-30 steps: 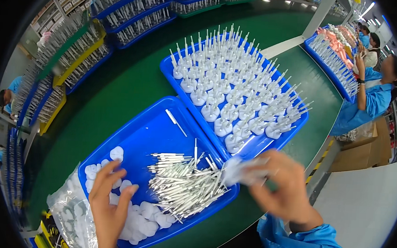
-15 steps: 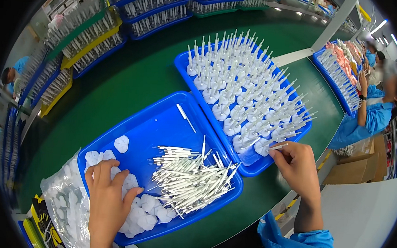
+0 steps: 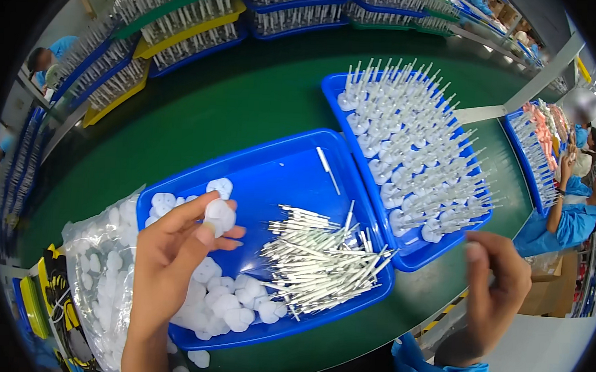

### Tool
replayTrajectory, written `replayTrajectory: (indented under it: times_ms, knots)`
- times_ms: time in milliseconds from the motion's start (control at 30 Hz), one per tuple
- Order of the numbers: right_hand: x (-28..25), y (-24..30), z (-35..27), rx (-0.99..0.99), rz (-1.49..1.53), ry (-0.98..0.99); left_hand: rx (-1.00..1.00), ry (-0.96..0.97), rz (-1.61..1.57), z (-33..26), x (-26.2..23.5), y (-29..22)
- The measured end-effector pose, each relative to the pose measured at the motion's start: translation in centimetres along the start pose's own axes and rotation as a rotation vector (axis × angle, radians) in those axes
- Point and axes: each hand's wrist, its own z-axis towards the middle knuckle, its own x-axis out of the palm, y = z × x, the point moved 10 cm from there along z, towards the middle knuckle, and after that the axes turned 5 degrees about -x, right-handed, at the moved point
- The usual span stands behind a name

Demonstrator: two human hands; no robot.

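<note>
Between the thumb and fingers of my left hand point(image 3: 176, 257) is a thin white petal-edged disc point(image 3: 221, 217), raised over the near blue tray point(image 3: 264, 184). That tray holds a heap of similar white discs point(image 3: 221, 306) at its left and a pile of thin white sticks with fine tips point(image 3: 328, 255) at its right. My right hand point(image 3: 498, 287), a little blurred, is just off the near right corner of the second blue tray point(image 3: 412, 259). Its thumb and forefinger are close together, with nothing visible between them. Rows of discs with upright sticks point(image 3: 408, 144) fill the second tray.
A clear plastic bag of white discs point(image 3: 102, 256) lies left of the near tray. Stacked blue, green and yellow trays point(image 3: 191, 29) line the green table's point(image 3: 248, 109) far edge. A co-worker in a blue sleeve point(image 3: 559, 223) is at the right, beyond a metal post point(image 3: 546, 71).
My left hand has risen from the disc heap with a disc in its fingers. My right hand has drawn away from the second tray, and the stick no longer shows in it. The view has shifted.
</note>
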Motion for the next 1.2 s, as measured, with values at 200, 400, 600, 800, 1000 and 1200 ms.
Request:
replayTrajectory:
  times_ms: [200, 400, 600, 800, 1000, 1200]
  knots:
    - [16.5, 5.8, 3.0, -0.545, 0.093, 0.514, -0.143, 0.055, -0.296, 0.2, 0.5, 1.6]
    - [21.7, 5.8, 3.2, -0.605, -0.107, 0.676, -0.162, 0.028, -0.316, 0.4, 0.5, 2.3]
    - [18.2, 6.3, 3.0, -0.505, 0.232, 0.59, -0.132, 0.051, -0.387, 0.3, 0.8, 3.1]
    - [15.2, 8.1, 1.8, -0.373, 0.693, 0.595, -0.111, 0.106, -0.405, 0.0, 1.7, 3.3]
    - [15.6, 7.3, 1.6, -0.281, 0.665, 0.573, -0.066, 0.14, -0.407, -0.2, 2.1, 3.0]
    - [15.2, 7.5, 1.4, -0.27, 0.652, 0.555, 0.211, 0.073, -0.07, -0.8, 1.8, 0.7]
